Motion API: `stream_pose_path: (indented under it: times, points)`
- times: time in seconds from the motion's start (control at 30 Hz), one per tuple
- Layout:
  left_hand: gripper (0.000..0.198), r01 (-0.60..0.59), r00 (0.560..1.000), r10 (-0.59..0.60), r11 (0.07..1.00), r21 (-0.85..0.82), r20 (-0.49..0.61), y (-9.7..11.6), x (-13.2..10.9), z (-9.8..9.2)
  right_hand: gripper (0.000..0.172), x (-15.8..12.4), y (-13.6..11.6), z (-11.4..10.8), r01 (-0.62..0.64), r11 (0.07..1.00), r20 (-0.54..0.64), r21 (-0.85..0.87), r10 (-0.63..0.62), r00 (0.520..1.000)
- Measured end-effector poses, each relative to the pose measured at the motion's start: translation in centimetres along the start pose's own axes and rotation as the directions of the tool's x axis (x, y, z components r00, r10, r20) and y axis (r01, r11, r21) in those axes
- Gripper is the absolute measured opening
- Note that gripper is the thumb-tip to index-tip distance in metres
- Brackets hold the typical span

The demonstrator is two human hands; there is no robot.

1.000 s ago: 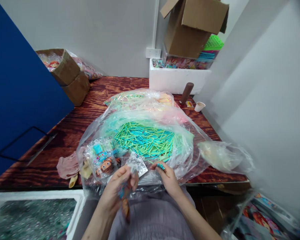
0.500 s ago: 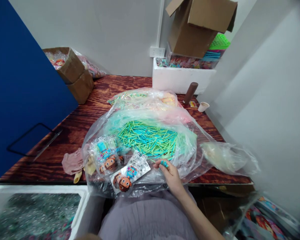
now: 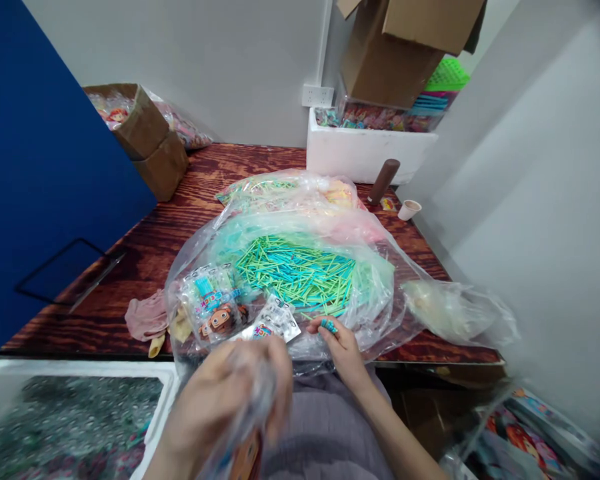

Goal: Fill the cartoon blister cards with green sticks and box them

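Observation:
My left hand [image 3: 213, 390], smeared by motion, is closed on a clear plastic packet [image 3: 247, 457] with a printed cartoon face, low in the head view. To its right, my right hand [image 3: 347, 353] pinches a small bundle of blue and green sticks [image 3: 329, 325], their ends facing up. Beyond both hands, a heap of loose green and blue sticks [image 3: 300, 273] lies in a large open clear plastic bag [image 3: 375, 320]. On the bag's near left part lie several filled packets [image 3: 213, 303]. A white printed card [image 3: 280, 317] is partly hidden behind my left hand.
A white foam box [image 3: 173, 380] of shiny packets stands at lower left. Pink cloth [image 3: 147, 317] lies on the table's left. Behind are a brown cylinder [image 3: 384, 181], a paper cup [image 3: 409, 210] and a foam box [image 3: 370, 153] under a carton [image 3: 400, 60]. A blue panel [image 3: 55, 167] borders the left.
My left hand has come up into view from below with the packet, covering part of the printed card. My right hand keeps its pinch on the sticks. The view has shifted slightly.

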State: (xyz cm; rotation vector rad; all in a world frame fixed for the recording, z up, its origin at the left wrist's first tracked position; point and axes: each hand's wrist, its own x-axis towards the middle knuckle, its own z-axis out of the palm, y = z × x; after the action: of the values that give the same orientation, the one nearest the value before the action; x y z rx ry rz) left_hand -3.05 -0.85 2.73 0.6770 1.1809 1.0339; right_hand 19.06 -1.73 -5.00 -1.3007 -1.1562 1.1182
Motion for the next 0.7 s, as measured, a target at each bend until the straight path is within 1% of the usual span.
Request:
stream_pose_path:
  times: [0.07,0.1,0.13,0.17,0.2,0.27,0.3,0.37,0.47,0.57,0.63,0.7]
  points:
    - [0.027,-0.019,0.991,0.017,1.0,0.016,0.136,0.0,1.1,1.0,0.018,-0.1,-0.2,0.0,0.01,1.0,0.009,-0.009,-0.009,1.0]
    - [0.028,-0.034,0.978,0.028,0.999,0.025,0.206,-0.4,1.8,1.4,0.018,-0.1,-0.3,0.0,0.011,1.0,0.013,-0.014,-0.011,1.0]
    - [0.028,-0.054,0.974,0.047,0.998,0.024,0.22,-0.8,2.6,1.7,0.018,-0.2,-0.4,0.0,0.012,1.0,0.016,-0.017,-0.012,1.0]
    - [0.028,-0.064,0.976,0.055,0.997,0.038,0.209,-1.4,3.4,1.8,0.018,-0.2,-0.4,0.0,0.012,1.0,0.019,-0.017,-0.011,1.0]
    - [0.029,-0.075,0.983,0.062,0.995,0.068,0.176,-2.1,4.1,1.8,0.018,-0.2,-0.4,0.0,0.01,1.0,0.022,-0.013,-0.01,1.0]
    - [0.03,-0.11,0.988,0.089,0.979,0.173,0.123,-3.3,5.2,1.6,0.019,0.0,-0.6,-0.1,0.002,1.0,0.027,0.006,-0.002,1.0]
    - [0.03,-0.14,0.986,0.115,0.963,0.231,0.119,-3.8,5.5,1.5,0.019,0.2,-0.8,-0.2,-0.005,1.0,0.023,0.024,0.005,1.0]
    - [0.028,-0.219,0.972,0.175,0.919,0.328,0.159,-4.4,5.7,1.5,0.019,1.1,-1.6,-0.5,-0.018,0.994,-0.023,0.108,0.021,1.0]
    - [0.025,-0.338,0.934,0.248,0.846,0.412,0.257,-4.5,5.4,2.0,0.018,2.9,-3.8,-0.9,0.0,0.938,-0.106,0.348,0.039,0.994]
    - [0.023,-0.414,0.898,0.283,0.8,0.434,0.336,-4.2,4.9,2.8,0.017,4.6,-5.9,-0.8,0.018,0.84,-0.057,0.542,0.015,0.998]
    - [0.023,-0.423,0.889,0.278,0.802,0.422,0.363,-4.0,4.7,3.1,0.02,5.3,-6.6,-0.4,-0.01,0.812,0.0,0.584,0.013,1.0]
    - [0.023,-0.395,0.898,0.255,0.827,0.4,0.36,-3.9,4.4,3.2,0.024,5.4,-6.6,0.0,-0.059,0.815,0.051,0.577,0.037,0.998]
